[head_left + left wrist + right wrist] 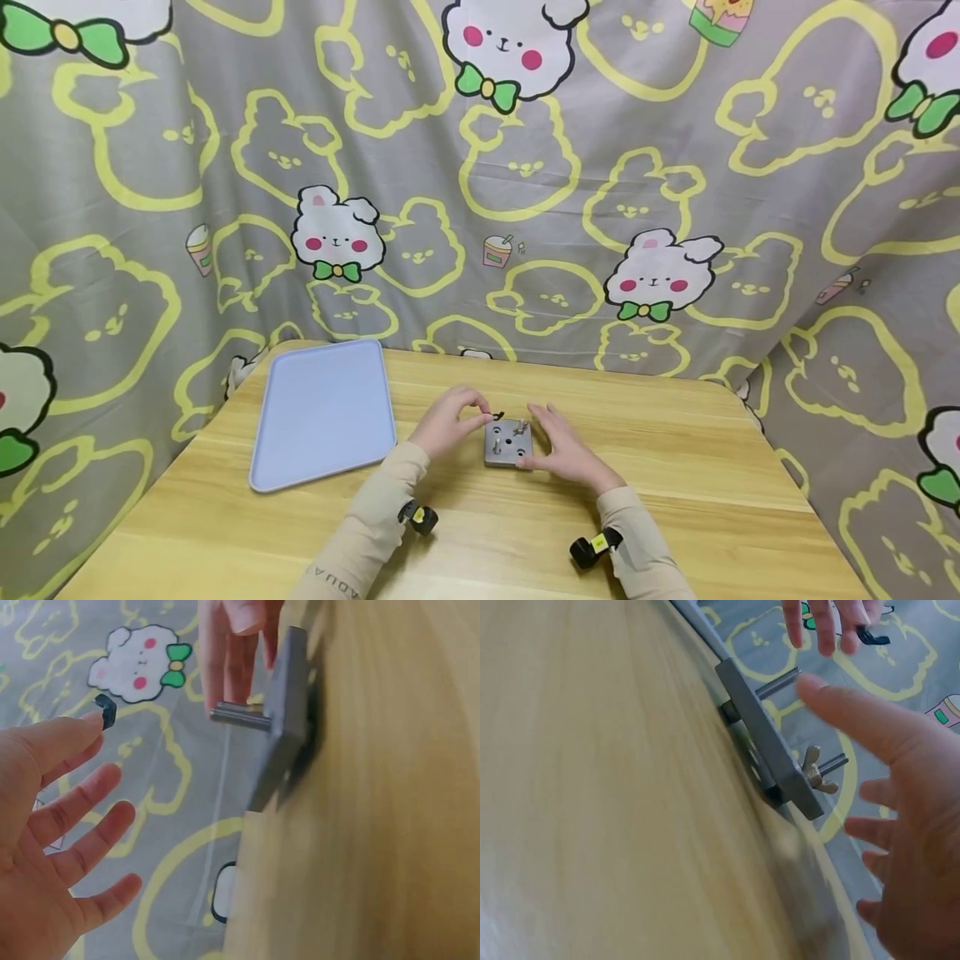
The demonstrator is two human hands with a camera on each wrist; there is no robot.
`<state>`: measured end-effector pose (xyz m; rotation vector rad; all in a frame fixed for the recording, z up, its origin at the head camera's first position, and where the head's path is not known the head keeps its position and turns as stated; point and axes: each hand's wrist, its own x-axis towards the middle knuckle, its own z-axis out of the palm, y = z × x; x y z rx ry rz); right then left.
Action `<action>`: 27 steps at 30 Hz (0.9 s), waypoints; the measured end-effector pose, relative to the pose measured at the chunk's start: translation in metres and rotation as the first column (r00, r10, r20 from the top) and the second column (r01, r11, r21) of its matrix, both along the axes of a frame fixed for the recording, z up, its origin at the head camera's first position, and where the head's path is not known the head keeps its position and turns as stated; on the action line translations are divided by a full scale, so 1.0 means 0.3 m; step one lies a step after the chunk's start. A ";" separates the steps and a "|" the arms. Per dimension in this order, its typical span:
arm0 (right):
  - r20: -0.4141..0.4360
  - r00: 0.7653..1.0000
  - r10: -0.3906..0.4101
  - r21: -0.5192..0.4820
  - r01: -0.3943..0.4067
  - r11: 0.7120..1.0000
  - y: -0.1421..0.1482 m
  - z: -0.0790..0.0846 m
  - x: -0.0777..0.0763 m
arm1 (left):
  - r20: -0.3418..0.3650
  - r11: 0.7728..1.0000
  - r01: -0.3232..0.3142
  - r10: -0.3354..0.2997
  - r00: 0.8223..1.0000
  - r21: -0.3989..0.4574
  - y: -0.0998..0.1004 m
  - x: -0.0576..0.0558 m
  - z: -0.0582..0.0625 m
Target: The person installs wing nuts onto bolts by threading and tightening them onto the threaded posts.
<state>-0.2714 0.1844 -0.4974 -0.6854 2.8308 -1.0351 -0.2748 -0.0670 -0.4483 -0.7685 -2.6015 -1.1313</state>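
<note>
A square grey metal plate (493,458) lies on the wooden table between my hands, with holes and two upright threaded studs. One stud (778,684) is bare; a brass-coloured wing nut (812,769) sits on the other, low against the plate. Just above the plate's far left corner, my left hand (447,423) pinches a small black bent piece (109,712) between thumb and index finger, its other fingers spread. My right hand (566,450) is at the plate's right side, fingers extended and holding nothing. Whether its thumb touches the plate's edge I cannot tell.
A pale blue tray (322,417) lies on the table (675,450) to the left of my left hand. Behind the table hangs a grey patterned curtain (420,167). Each wrist wears a small black camera, such as the left one (424,520).
</note>
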 end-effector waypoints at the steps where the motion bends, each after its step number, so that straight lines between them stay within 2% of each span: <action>1: 0.010 1.000 0.008 0.015 -0.008 1.000 0.002 -0.005 -0.002 | -0.004 1.000 -0.001 0.001 1.000 -0.003 -0.003 0.002 -0.005; 7: 0.026 0.999 0.031 0.037 -0.032 0.999 0.009 -0.020 -0.008 | -0.027 0.999 0.025 -0.025 0.999 -0.025 -0.005 0.006 -0.040; 14: 0.048 0.999 0.015 0.030 -0.016 0.999 0.018 -0.026 -0.005 | -0.010 0.997 0.032 -0.032 0.999 -0.066 0.001 0.004 -0.081; 27: 0.057 0.998 0.009 0.031 -0.011 0.999 0.011 -0.029 -0.006 | 0.026 0.991 0.038 -0.035 0.999 -0.125 0.005 0.010 -0.095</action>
